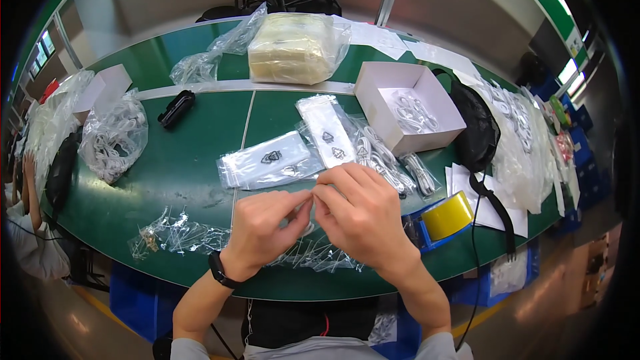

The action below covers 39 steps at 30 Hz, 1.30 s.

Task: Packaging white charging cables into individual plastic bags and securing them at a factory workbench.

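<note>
My left hand point(268, 225) and my right hand point(362, 212) meet fingertip to fingertip above the green table point(193, 167). Both are closed in a pinch, and whatever lies between the fingers is too small or hidden to make out. Below them, small transparent pieces with thin metallic strands point(177, 232) lie spread along the near edge, partly covered by my hands. Just beyond my fingers are two stacks of flat plastic bags, one lying sideways point(267, 159) and one pointing away from me point(327, 128). Bagged white cables point(381, 159) rest to their right.
An open white box point(375, 103) contains coiled white cables point(415, 112). Right of my right hand sits a blue dispenser with yellow tape point(447, 217). A black pouch point(475, 127), a plastic-wrapped block point(290, 47), a black object point(177, 109) and a filled plastic bag point(113, 140) surround the workspace.
</note>
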### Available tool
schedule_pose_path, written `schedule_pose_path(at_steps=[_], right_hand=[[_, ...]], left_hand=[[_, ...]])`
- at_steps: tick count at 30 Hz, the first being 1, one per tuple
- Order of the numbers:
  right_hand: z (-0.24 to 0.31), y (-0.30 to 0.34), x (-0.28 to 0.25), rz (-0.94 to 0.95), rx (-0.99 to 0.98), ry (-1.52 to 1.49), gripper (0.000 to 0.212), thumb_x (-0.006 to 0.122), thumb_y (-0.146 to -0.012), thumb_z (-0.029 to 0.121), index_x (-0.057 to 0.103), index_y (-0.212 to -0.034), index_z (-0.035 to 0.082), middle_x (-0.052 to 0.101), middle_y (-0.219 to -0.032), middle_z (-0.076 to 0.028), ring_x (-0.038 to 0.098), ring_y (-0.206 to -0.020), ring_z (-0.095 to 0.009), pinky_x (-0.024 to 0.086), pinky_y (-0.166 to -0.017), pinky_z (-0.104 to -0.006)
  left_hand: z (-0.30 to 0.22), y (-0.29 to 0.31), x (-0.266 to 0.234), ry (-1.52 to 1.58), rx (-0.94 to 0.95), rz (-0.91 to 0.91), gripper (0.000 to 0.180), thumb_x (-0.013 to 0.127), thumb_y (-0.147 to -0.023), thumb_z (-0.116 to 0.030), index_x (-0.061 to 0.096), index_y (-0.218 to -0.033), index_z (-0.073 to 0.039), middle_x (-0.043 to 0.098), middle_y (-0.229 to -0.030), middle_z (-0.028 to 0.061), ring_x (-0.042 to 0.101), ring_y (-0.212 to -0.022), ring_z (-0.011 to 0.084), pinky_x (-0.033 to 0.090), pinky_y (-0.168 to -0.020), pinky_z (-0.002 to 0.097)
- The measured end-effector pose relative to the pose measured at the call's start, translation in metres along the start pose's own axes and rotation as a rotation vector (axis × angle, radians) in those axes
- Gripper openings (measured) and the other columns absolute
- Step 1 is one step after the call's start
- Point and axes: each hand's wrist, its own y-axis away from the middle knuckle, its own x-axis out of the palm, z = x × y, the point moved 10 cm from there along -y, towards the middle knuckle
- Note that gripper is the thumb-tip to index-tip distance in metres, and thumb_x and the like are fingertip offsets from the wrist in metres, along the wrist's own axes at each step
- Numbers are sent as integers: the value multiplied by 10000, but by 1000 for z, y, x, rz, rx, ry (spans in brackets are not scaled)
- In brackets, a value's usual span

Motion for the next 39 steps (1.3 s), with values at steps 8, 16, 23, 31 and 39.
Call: schedule_pose_path(at_steps=[8, 16, 23, 31, 39], right_hand=[[-20, 7, -1, -151, 278, -228, 138, 717, -722, -42, 670, -841, 11, 650, -850, -91, 661, -752, -259, 526, -631, -330], [-35, 10, -1, -237, 420, -415, 111, 698, -786, -47, 682, -892, -15, 663, -880, -112, 674, -803, -207, 528, -724, -294], [-62, 17, 4, -272, 654, -723, 70, 621, -907, -4, 682, -931, -27, 663, -923, -74, 664, -886, -148, 544, -804, -274], [-78, 51, 15, -352, 947, -1343, 215, 587, -944, 164, 664, -1008, -27, 645, -1008, -93, 648, -930, -180, 563, -797, -321], [-87, 99, -31, -532, 838, -1092, 183, 558, -964, 91, 667, -1003, -51, 681, -963, -132, 681, -871, -212, 569, -796, -339]], left_hand=[[-1, 1, -7, -43, 14, -57, 188, 733, -782, 40, 725, -956, -29, 596, -609, 73, 590, -485, 180, 429, -471, 294], [-10, -2, -15, -63, 54, -93, 223, 741, -781, 32, 711, -997, -16, 574, -610, 74, 568, -503, 228, 429, -470, 344], [-4, 0, -29, -4, 11, -192, 242, 738, -791, 41, 731, -1019, -40, 628, -654, 73, 604, -529, 210, 447, -487, 319], [-6, 0, -45, 36, 0, -245, 209, 746, -781, 44, 747, -977, -30, 718, -739, 65, 689, -621, 212, 505, -555, 291], [-2, 1, -68, 13, -71, -319, 169, 720, -808, 56, 750, -964, -2, 726, -715, 76, 700, -600, 175, 504, -563, 259]])
